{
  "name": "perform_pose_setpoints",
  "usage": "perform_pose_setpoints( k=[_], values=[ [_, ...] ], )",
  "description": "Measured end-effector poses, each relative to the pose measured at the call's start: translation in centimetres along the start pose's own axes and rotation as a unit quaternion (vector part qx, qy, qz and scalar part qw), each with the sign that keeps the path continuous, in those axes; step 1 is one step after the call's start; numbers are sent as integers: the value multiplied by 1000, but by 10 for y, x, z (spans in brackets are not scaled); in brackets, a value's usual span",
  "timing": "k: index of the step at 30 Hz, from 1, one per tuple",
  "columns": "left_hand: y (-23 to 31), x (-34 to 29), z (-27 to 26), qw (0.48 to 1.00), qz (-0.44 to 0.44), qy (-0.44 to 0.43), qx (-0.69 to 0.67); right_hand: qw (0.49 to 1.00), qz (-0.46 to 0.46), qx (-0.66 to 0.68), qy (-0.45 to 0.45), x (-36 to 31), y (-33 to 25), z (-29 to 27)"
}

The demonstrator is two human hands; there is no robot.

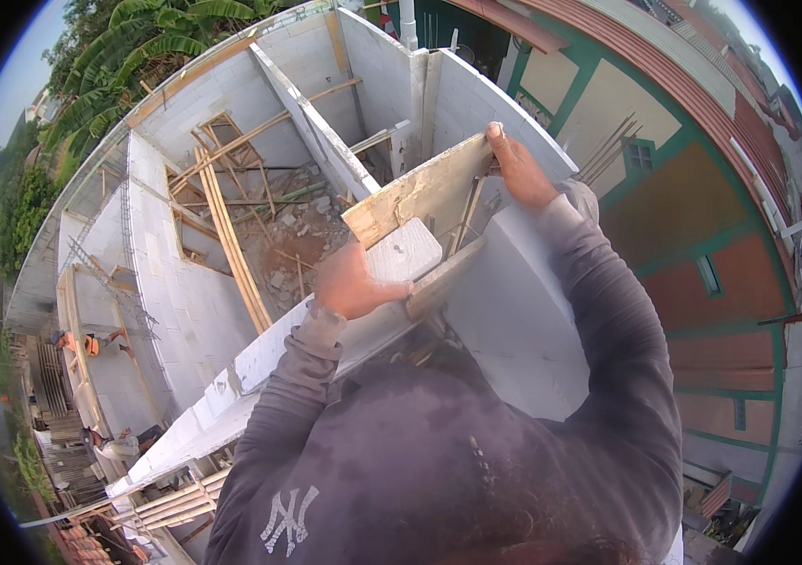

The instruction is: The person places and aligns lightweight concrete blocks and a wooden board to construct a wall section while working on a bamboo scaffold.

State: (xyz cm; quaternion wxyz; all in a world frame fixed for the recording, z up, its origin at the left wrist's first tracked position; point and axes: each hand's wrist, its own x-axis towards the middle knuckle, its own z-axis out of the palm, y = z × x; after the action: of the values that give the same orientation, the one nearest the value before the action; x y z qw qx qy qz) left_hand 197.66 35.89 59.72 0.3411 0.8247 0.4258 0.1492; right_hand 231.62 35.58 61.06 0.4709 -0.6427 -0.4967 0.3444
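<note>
A pale, mortar-stained wooden board (431, 188) stands tilted above the white block wall, with both my hands at it. My right hand (518, 169) is closed round the board's upper right end, thumb over the top edge. My left hand (356, 282) is closed at the board's lower left corner; some of its fingers are hidden. Its thumb stretches across the white block end (405, 250) to a second, narrower board (448, 280) nearer me. A gap lies between the two boards, with thin sticks or bars showing in it.
White block walls (184, 273) enclose a lower room with rubble (297, 240) and long timber poles (228, 245). A white wall (523, 292) runs close on my right, beside a green-framed building (702, 254). A person in orange (90, 345) is lower at left.
</note>
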Motion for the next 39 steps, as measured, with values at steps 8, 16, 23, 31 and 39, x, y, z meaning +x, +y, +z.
perform_pose_setpoints(
  k=[8, 16, 23, 31, 39],
  values=[
    [-6, 1, 1, 999, 14, 29, -4, 1000, 16, 21, -8, 6, 4, -4],
    [3, 3, -3, 1000, -11, -23, -7, 1000, 1, 2, -3, 4, 6, -4],
    [-6, 4, 3, 1000, 19, 7, -6, 1000, 2, -2, 2, 3, 2, -5],
    [-7, 4, 3, 1000, 15, 2, 9, 1000, -1, 20, -6, 3, 3, -3],
    [-9, 4, 4, 1000, 24, 12, 2, 1000, 0, 15, -5, 7, 7, -5]
  ],
)
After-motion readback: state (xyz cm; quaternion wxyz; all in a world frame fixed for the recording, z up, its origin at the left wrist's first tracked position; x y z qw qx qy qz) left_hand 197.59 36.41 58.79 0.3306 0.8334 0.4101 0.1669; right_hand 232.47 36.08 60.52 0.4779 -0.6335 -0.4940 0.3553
